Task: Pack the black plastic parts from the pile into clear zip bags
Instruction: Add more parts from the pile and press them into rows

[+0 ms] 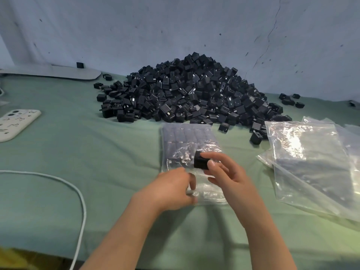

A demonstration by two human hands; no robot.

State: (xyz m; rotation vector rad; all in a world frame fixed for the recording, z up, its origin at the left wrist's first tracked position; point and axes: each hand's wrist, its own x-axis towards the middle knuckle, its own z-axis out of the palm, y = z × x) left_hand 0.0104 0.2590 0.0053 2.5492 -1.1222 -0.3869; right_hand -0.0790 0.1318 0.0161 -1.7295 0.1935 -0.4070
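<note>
- While the right hand (227,172) is pinching one black plastic part (200,162) between thumb and forefinger, the other fingers are fanning out loosely toward the person.
- That part is hovering just above the near half of a clear zip bag (190,145), which is lying flat on the green table cover (116,152) directly beyond both hands.
- Rows of black parts are showing through the far half of the bag, packed side by side; how many there are is too blurred to tell.
- Just left of the right hand, the left hand (175,189) is curling over the bag's near edge, its fingers (191,184) closing on the plastic there, seemingly at the opening; motion blur is hiding the exact grip.
- Well beyond the hands, past the bag, the pile of black plastic parts (187,92) is sitting against the pale wall (175,26), with a few strays scattered to either side.
- Right of the right hand, a stack of empty clear zip bags (311,162) is lying spread out, near but apart from the one being filled.
- Far left of the left hand, a white power strip (15,123) is resting on the cover, and a white cable (78,191) is curving along the near left side.
</note>
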